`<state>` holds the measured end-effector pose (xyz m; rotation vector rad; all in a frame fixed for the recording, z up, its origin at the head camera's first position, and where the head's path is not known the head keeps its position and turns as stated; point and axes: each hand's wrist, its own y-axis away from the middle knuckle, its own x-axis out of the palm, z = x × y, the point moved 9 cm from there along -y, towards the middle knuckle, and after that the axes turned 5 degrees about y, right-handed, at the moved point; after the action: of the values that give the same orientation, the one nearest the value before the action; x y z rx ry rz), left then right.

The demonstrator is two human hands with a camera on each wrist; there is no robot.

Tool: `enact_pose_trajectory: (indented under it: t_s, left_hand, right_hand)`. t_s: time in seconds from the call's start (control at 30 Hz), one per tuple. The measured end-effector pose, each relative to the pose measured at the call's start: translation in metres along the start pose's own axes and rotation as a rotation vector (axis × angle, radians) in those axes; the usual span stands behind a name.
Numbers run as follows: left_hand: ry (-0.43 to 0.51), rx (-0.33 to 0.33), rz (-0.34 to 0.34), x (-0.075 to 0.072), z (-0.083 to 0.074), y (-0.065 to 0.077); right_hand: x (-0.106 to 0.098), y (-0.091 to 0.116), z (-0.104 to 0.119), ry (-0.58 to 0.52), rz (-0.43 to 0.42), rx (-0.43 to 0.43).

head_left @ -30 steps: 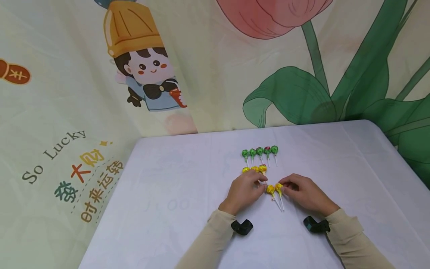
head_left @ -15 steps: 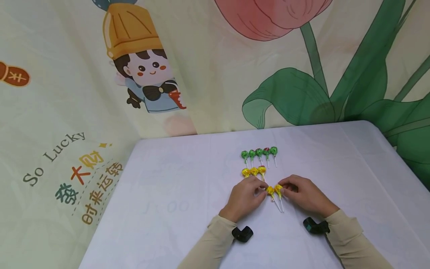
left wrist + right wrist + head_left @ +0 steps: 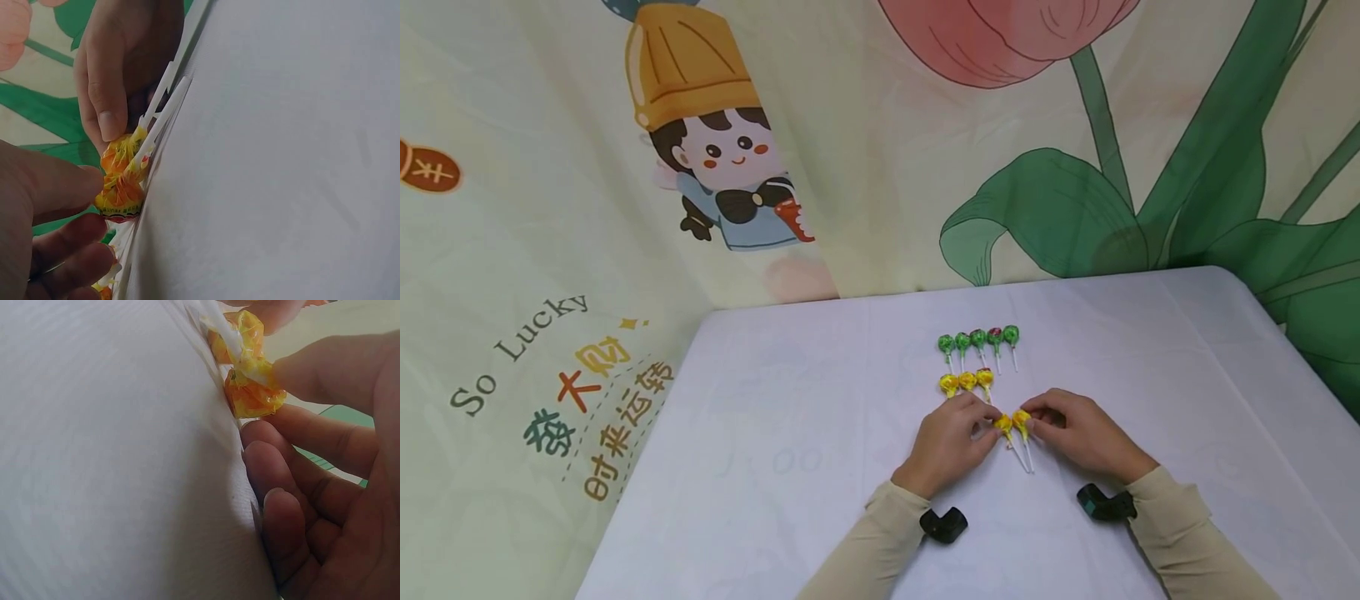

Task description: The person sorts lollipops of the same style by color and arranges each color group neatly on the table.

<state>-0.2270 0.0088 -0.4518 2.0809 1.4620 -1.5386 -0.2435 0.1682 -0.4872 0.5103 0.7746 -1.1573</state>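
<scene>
Two yellow-wrapped lollipops lie side by side between the hands, white sticks toward the person. My left hand (image 3: 951,437) pinches the head of the left lollipop (image 3: 119,197) with thumb and finger. On the other side, my right hand (image 3: 1078,433) holds the right lollipop (image 3: 253,394) by its wrapped head, thumb on the wrapper. The two heads sit right against each other in the wrist views. Just beyond the left hand is a row of three yellow lollipops (image 3: 967,381), some of their sticks hidden by that hand.
A row of several green lollipops (image 3: 978,338), one with some red, lies farther back on the white-covered table (image 3: 760,400). Behind the table hangs a printed backdrop (image 3: 880,167). Each wrist carries a black camera (image 3: 943,525).
My left hand has drawn slightly back toward the person, uncovering more of the yellow row, and its fingertips have come onto the left lollipop's head. The right hand stays in place.
</scene>
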Motion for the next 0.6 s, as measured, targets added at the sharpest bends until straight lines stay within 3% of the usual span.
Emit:
enact_pose_trajectory:
  t_s: [0.2, 0.6]
  left_hand:
    - [0.007, -0.020, 0.023, 0.0026, 0.0004, 0.0002]
    - [-0.054, 0.009, 0.006, 0.0017, -0.0058, 0.0005]
  right_hand:
    - [-0.0005, 0.0008, 0.0019, 0.002, -0.008, -0.017]
    - [-0.0012, 0.0011, 0.0034, 0.030, -0.006, -0.039]
